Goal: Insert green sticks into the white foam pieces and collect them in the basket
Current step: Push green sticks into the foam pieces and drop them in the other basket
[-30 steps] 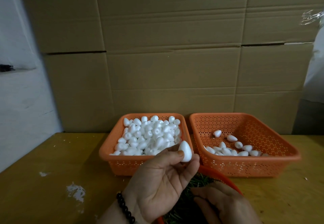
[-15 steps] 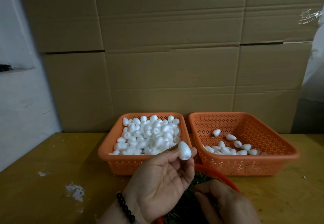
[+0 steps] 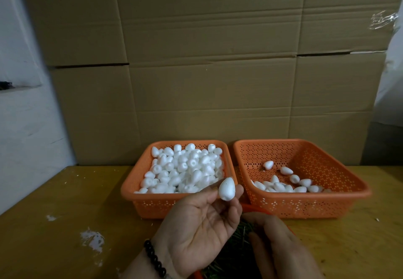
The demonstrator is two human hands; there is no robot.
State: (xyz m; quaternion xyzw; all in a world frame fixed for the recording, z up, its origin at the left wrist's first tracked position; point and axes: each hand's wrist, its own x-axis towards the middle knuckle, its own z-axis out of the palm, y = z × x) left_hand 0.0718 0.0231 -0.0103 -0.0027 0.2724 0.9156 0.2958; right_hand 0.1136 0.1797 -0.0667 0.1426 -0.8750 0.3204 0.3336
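Observation:
My left hand (image 3: 200,228) is palm up in front of the baskets and pinches a white egg-shaped foam piece (image 3: 226,188) between thumb and fingertips. My right hand (image 3: 281,246) lies knuckles up over a round orange bowl (image 3: 254,207) of green sticks (image 3: 242,233), its fingertips down among them and hidden. The left orange basket (image 3: 130,188) is heaped with plain foam pieces (image 3: 185,169). The right orange basket (image 3: 349,188) holds several foam pieces (image 3: 283,185) along its front.
Both baskets stand side by side on a yellow wooden table (image 3: 54,224) with white paint marks. Cardboard boxes (image 3: 207,60) form a wall right behind them. A white wall (image 3: 19,104) runs along the left.
My left hand has turned the foam piece slightly and lifted it a little. My right hand has shifted a bit over the sticks.

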